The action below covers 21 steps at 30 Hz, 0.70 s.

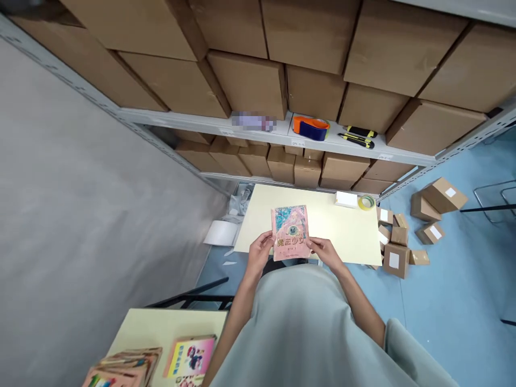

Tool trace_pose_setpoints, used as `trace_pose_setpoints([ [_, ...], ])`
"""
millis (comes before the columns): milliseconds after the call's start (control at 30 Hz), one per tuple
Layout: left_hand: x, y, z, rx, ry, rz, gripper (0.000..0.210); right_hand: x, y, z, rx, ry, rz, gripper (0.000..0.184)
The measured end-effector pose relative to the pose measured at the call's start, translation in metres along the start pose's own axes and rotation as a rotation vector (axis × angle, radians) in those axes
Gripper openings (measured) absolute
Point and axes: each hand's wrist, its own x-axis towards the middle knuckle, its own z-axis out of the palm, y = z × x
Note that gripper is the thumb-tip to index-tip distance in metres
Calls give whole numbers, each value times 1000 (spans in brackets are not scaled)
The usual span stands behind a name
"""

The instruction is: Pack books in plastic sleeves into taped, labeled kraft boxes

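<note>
Between my two hands is a pink book [291, 233] with a blue patch and large characters on its cover, its front turned up toward me. My left hand [261, 250] grips its lower left edge. At the lower right edge, my right hand [325, 251] pinches it between thumb and fingers. The book is over the near side of a pale yellow table [334, 236], close to my body. On that table's far right lie a white box [345, 200] and a roll of tape [366, 202].
A metal shelf [193, 122] full of cardboard boxes rises ahead, with box cutters [357, 137] and orange and blue bands [311, 129] on its edge. Parcels [397, 258] lie on the floor at right. A second table [139, 325] at lower left bears stacked books [191, 356].
</note>
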Motion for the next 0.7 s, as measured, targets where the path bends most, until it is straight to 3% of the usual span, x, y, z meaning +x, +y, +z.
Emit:
trace_pose_setpoints([
  [167, 8, 27, 24, 69, -88, -6, 66, 8, 5, -23, 70, 106, -4, 60],
  [333, 20, 45, 31, 95, -138, -2, 64, 18, 2, -28, 147, 195, 2, 61],
  [533, 39, 57, 24, 99, -182, -10, 66, 27, -9, -20, 142, 265, -10, 56],
  [700, 50, 62, 8, 87, -179, -28, 64, 36, -22, 1, 166, 287, -12, 53],
])
